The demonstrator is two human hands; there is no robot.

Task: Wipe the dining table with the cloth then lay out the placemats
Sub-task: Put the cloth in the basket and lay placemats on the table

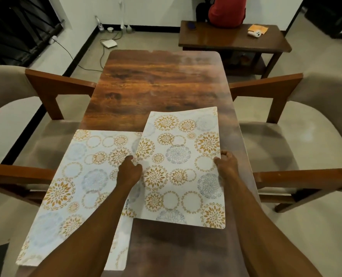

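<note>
Left hand (130, 170) and right hand (227, 161) pinched on opposite side edges of right placemat (183, 168), overlapping left placemat (76, 176) flat on desk (156, 80). Laying-out step; cloth unseen. Next probably: shift right, clear overlap, square up, release.

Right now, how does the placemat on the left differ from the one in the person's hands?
The left placemat lies alone, its print paler; the right placemat is gripped by the left hand and right hand, its print bolder. The left one is skewed, overhanging the table; the right one overlaps its edge. Both share a floral-circle pattern.
</note>
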